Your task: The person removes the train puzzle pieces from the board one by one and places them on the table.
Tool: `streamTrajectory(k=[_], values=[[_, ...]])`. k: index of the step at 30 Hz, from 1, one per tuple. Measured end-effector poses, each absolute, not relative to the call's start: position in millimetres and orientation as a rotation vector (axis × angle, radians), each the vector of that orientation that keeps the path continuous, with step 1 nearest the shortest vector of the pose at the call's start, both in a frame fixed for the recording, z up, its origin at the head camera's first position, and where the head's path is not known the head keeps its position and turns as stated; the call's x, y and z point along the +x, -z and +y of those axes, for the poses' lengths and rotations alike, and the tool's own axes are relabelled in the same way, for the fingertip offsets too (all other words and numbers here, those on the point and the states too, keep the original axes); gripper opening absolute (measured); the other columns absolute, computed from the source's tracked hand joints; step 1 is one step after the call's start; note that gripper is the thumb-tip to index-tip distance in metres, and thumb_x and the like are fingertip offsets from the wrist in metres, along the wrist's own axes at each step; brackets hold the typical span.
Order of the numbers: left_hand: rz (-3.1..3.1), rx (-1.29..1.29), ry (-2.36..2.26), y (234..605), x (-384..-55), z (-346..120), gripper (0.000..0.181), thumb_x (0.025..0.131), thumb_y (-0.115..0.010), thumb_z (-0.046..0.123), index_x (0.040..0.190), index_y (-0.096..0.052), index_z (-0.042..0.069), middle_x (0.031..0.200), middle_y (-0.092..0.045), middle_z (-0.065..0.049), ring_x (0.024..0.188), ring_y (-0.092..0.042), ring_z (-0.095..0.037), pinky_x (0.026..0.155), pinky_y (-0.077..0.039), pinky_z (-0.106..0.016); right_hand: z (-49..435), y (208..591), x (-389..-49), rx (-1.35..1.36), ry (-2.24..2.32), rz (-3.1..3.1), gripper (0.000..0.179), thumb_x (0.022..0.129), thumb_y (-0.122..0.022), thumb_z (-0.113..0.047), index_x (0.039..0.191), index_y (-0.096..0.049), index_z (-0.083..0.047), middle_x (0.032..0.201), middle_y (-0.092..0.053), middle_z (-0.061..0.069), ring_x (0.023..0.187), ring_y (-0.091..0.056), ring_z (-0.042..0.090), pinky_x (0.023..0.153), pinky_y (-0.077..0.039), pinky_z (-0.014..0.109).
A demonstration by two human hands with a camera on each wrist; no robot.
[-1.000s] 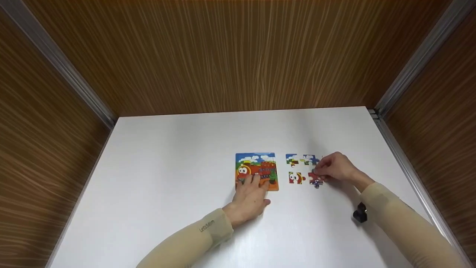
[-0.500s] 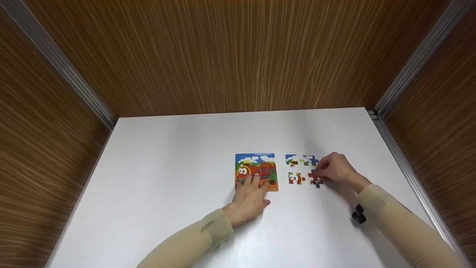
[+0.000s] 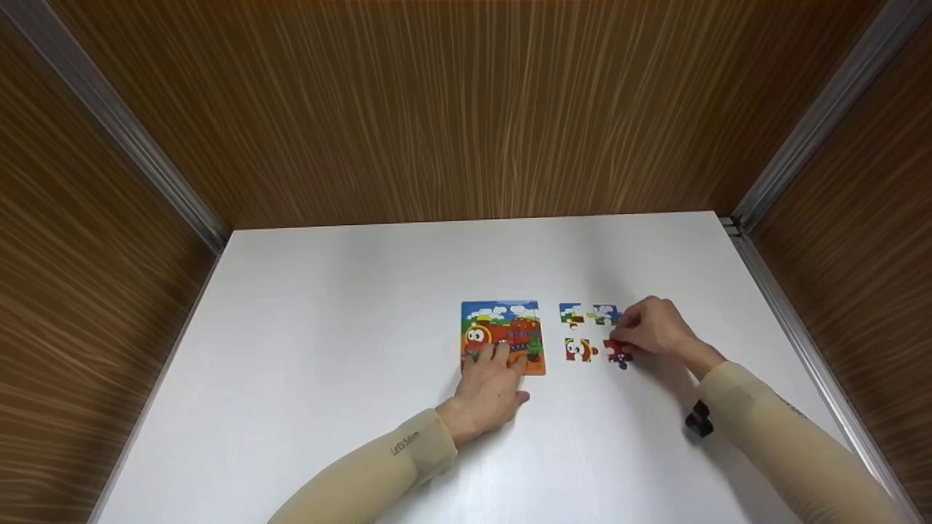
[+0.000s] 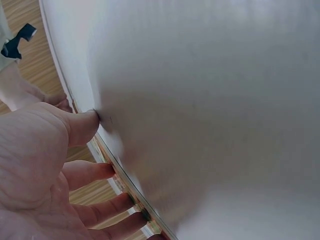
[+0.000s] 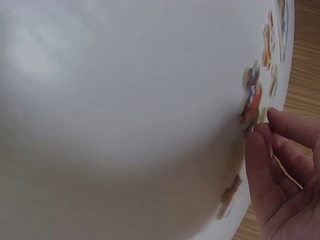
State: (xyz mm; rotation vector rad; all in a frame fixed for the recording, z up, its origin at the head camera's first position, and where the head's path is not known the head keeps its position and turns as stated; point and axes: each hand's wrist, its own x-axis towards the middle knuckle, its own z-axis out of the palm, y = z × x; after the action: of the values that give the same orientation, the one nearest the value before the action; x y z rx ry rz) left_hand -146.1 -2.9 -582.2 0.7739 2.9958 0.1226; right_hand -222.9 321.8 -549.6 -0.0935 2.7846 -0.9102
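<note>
Left hand: the person's left hand [image 3: 489, 389] lies over the lower edge of a rectangular, colourful train picture [image 3: 513, 327]; its grip is spread, fingers resting on the panel, thumb apart.
Right hand: the person's right hand [image 3: 655, 327] curls in, its grip pinching the upper-right edge of a red-and-dark jigsaw piece [image 3: 615, 351] on the bench.
Loose pieces: left of the pinched one, just apart, lies a red-and-yellow piece with cartoon eyes [image 3: 578, 350]; farther back sit two blue-and-white sky pieces [image 3: 571, 313]. The right wrist view shows another brownish piece [image 5: 229, 198] near the thumb.
Bench: smooth white bench [image 3: 328, 327], the picture left of the pieces.
Sleeves: cream sleeves [image 3: 371, 469]; a small black device [image 3: 700, 420] by the right cuff.
Surround: brown wood-grain walls [image 3: 466, 109].
</note>
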Motion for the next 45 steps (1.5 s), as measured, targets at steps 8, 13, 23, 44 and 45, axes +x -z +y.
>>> streamTrajectory(k=[8, 13, 23, 44, 45], values=[[2.99, 0.771, -0.153, 582.9, -146.9, -3.4, 0.063, 0.106, -0.075, 0.052, 0.158, -0.066, 0.019, 0.144, -0.065, -0.013, 0.135, -0.06, -0.033, 0.106, -0.06, -0.062, 306.5, 540.2, -226.2, -0.214, 0.89, 2.861, 0.014, 0.097, -0.084, -0.018, 0.095, -0.086, -0.005, 0.094, -0.083, 0.013, 0.076, -0.068, 0.015, 0.066, -0.054, 0.025], [2.972, 0.755, -0.16, 582.1, -147.3, -2.8, 0.064, 0.106, -0.074, 0.053, 0.16, -0.064, 0.019, 0.147, -0.064, -0.013, 0.138, -0.058, -0.033, 0.11, -0.058, -0.063, 294.6, 535.4, -229.4, -0.282, 0.92, 2.845, 0.013, 0.098, -0.083, -0.014, 0.103, -0.086, -0.003, 0.098, -0.084, 0.014, 0.08, -0.068, 0.017, 0.07, -0.054, 0.027], [2.945, 0.722, -0.125, 580.1, -146.6, -1.6, 0.066, 0.108, -0.07, 0.056, 0.164, -0.06, 0.021, 0.155, -0.061, -0.012, 0.144, -0.056, -0.033, 0.115, -0.056, -0.065, 263.9, 537.3, -232.4, -0.341, 0.995, 2.78, 0.021, 0.099, -0.083, -0.018, 0.114, -0.086, -0.003, 0.108, -0.083, 0.016, 0.088, -0.071, 0.02, 0.073, -0.057, 0.027], [2.987, 0.782, -0.097, 581.2, -147.5, -3.3, 0.065, 0.106, -0.074, 0.054, 0.16, -0.065, 0.019, 0.151, -0.063, -0.014, 0.14, -0.059, -0.034, 0.11, -0.059, -0.065, 208.5, 544.9, -248.7, -0.549, 0.925, 2.705, 0.04, 0.091, -0.093, -0.015, 0.127, -0.082, -0.001, 0.122, -0.084, 0.018, 0.106, -0.08, 0.031, 0.093, -0.068, 0.047], [2.986, 0.781, -0.102, 581.3, -147.6, -3.2, 0.064, 0.106, -0.074, 0.054, 0.159, -0.065, 0.019, 0.152, -0.063, -0.014, 0.14, -0.058, -0.034, 0.11, -0.059, -0.065, 206.6, 545.3, -249.6, -0.549, 0.913, 2.705, 0.041, 0.091, -0.094, -0.015, 0.127, -0.082, -0.002, 0.122, -0.084, 0.017, 0.106, -0.08, 0.03, 0.093, -0.068, 0.046]])
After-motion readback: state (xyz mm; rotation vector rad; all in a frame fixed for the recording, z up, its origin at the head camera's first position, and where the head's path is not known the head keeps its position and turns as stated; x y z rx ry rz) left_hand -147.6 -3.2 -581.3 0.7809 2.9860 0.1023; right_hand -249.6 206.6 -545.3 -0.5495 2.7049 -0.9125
